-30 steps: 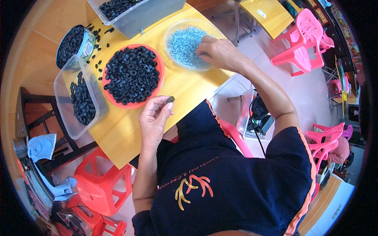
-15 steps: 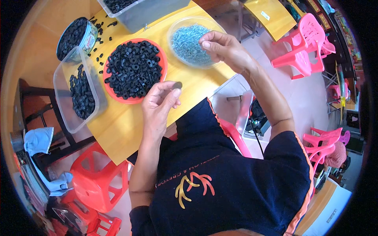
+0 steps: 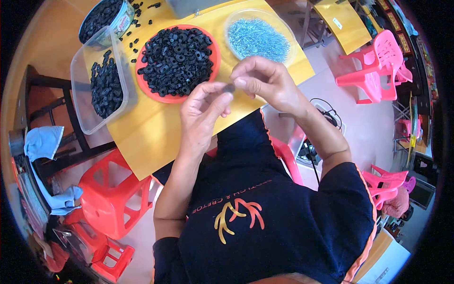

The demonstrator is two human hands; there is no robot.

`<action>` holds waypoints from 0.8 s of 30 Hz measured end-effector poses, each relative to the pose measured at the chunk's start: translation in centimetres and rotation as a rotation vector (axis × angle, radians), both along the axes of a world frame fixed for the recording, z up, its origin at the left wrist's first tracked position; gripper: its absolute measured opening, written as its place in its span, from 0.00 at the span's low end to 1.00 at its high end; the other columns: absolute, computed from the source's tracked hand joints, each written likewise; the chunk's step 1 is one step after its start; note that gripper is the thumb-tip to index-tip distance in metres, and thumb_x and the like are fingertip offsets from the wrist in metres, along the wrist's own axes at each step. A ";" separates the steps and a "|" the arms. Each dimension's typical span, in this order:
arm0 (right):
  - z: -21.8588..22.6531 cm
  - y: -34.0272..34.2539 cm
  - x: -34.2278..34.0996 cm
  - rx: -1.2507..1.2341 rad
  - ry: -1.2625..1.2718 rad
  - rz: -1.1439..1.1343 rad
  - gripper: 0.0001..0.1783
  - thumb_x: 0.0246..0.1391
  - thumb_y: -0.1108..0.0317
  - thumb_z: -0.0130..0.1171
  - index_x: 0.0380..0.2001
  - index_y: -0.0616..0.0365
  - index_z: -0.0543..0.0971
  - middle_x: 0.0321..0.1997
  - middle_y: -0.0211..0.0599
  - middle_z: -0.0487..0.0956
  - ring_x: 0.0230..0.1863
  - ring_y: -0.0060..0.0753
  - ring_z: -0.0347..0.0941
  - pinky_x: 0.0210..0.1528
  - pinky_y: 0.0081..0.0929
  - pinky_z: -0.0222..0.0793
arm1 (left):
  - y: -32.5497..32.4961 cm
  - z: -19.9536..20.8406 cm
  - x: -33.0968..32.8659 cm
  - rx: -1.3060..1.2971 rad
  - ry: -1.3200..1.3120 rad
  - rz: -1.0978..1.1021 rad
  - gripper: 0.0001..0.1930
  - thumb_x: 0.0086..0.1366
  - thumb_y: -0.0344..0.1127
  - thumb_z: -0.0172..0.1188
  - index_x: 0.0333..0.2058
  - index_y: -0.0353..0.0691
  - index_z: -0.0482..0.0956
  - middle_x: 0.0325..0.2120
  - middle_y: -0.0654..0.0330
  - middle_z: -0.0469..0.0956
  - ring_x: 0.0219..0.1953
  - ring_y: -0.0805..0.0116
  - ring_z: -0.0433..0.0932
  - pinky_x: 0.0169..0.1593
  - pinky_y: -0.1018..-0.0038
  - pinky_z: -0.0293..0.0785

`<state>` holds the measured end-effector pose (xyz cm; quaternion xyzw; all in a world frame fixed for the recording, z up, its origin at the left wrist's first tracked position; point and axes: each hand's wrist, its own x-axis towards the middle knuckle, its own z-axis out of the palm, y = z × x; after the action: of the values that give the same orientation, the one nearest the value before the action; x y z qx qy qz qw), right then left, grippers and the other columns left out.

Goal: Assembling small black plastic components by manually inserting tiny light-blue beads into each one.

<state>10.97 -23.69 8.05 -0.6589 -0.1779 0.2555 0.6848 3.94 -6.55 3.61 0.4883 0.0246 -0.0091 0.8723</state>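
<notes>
My left hand (image 3: pixel 201 113) is closed in a pinch on a small dark round piece (image 3: pixel 229 88), held just above the table's front edge. Fingertips of my right hand (image 3: pixel 272 87) are pinched together right at that piece; anything between them is too small to make out. Just beyond my left hand sits a red round tray (image 3: pixel 216 57) heaped with small black plastic parts (image 3: pixel 177 61), many with a hole. Behind my right hand stands a clear round tub (image 3: pixel 294 53) with many tiny shiny bluish pieces (image 3: pixel 259 39).
On the yellow table (image 3: pixel 142 146), a tilted clear plastic box (image 3: pixel 78 94) holds more black parts. A round tin (image 3: pixel 124 21) of black parts and a grey bin (image 3: pixel 194 7) stand farther back, with loose parts scattered nearby. Red stools (image 3: pixel 109 199) and pink chairs (image 3: pixel 373 71) surround me.
My right hand has come from over the tub of bluish pieces to meet my left hand at the dark piece. The view has shifted, so the table appears higher.
</notes>
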 end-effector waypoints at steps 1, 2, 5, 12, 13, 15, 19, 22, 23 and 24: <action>-0.4 0.1 -0.4 -0.040 -0.180 -0.026 0.08 0.57 0.68 0.61 0.37 0.59 0.78 0.30 0.27 0.75 0.32 0.18 0.70 0.33 0.18 0.67 | 0.1 -0.1 -0.2 0.001 0.003 -0.003 0.09 0.62 0.27 0.61 0.41 0.34 0.77 0.29 0.64 0.77 0.27 0.80 0.73 0.32 0.82 0.69; -0.6 0.2 -0.8 -0.079 -0.360 -0.050 0.08 0.56 0.68 0.62 0.37 0.60 0.78 0.30 0.28 0.75 0.34 0.19 0.71 0.35 0.19 0.68 | 0.1 -0.3 -0.4 -0.020 0.016 -0.004 0.08 0.62 0.26 0.61 0.40 0.34 0.76 0.29 0.63 0.77 0.27 0.78 0.73 0.32 0.81 0.70; -1.6 0.4 -1.5 -0.160 -0.790 -0.045 0.09 0.53 0.70 0.63 0.37 0.61 0.80 0.36 0.37 0.78 0.36 0.29 0.75 0.37 0.22 0.71 | 0.3 -1.3 -1.4 -0.079 0.033 -0.001 0.09 0.62 0.26 0.61 0.40 0.34 0.76 0.29 0.62 0.77 0.27 0.77 0.74 0.31 0.80 0.70; -3.8 1.9 -3.9 -0.179 -0.902 0.049 0.16 0.54 0.70 0.60 0.46 0.62 0.79 0.45 0.50 0.77 0.45 0.47 0.77 0.44 0.34 0.74 | 2.1 -2.3 -3.4 -0.079 0.142 0.097 0.08 0.62 0.26 0.61 0.40 0.34 0.76 0.27 0.62 0.76 0.26 0.76 0.74 0.31 0.79 0.70; -3.6 2.1 -3.6 -0.176 -0.901 0.055 0.16 0.54 0.70 0.60 0.46 0.62 0.79 0.45 0.50 0.77 0.45 0.47 0.77 0.44 0.34 0.74 | 2.5 -2.5 -3.7 -0.078 0.143 0.103 0.08 0.62 0.26 0.61 0.40 0.34 0.76 0.27 0.62 0.76 0.26 0.76 0.74 0.31 0.79 0.70; -3.3 2.5 -2.2 -0.269 -0.955 0.042 0.11 0.53 0.72 0.61 0.40 0.61 0.80 0.42 0.43 0.79 0.43 0.42 0.77 0.42 0.32 0.74 | 3.4 -2.7 -4.1 -0.010 0.097 0.109 0.08 0.62 0.26 0.60 0.40 0.34 0.77 0.26 0.63 0.76 0.26 0.77 0.73 0.30 0.80 0.69; -3.0 3.7 0.4 -0.409 -0.878 0.023 0.09 0.52 0.74 0.61 0.38 0.61 0.80 0.40 0.39 0.79 0.38 0.40 0.76 0.38 0.31 0.73 | 5.2 -3.2 -4.5 0.069 0.062 0.186 0.07 0.62 0.25 0.60 0.40 0.33 0.78 0.26 0.63 0.77 0.25 0.78 0.72 0.30 0.82 0.69; -3.0 4.8 1.7 -0.499 -1.011 0.051 0.10 0.51 0.74 0.60 0.39 0.57 0.80 0.36 0.40 0.76 0.35 0.44 0.76 0.36 0.32 0.73 | 6.0 -3.0 -4.6 0.108 0.045 0.246 0.07 0.62 0.25 0.60 0.40 0.33 0.78 0.27 0.63 0.77 0.25 0.78 0.72 0.30 0.82 0.69; -3.0 5.1 2.0 -0.498 -1.012 0.054 0.10 0.51 0.74 0.60 0.39 0.57 0.80 0.36 0.40 0.76 0.35 0.44 0.76 0.36 0.32 0.73 | 6.2 -2.9 -4.7 0.123 0.056 0.258 0.07 0.62 0.25 0.60 0.39 0.34 0.78 0.27 0.63 0.76 0.25 0.78 0.72 0.30 0.82 0.69; -3.0 5.4 2.3 -0.507 -1.021 0.039 0.10 0.51 0.73 0.61 0.39 0.57 0.80 0.36 0.40 0.76 0.35 0.44 0.76 0.36 0.33 0.73 | 6.5 -2.9 -4.7 0.123 0.056 0.260 0.07 0.62 0.25 0.60 0.39 0.34 0.78 0.27 0.63 0.76 0.25 0.78 0.72 0.30 0.82 0.69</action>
<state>13.24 -18.29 5.06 -0.8390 -0.4317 -0.0478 0.3277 -0.77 -0.09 0.67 0.5331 0.1124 0.0919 0.8335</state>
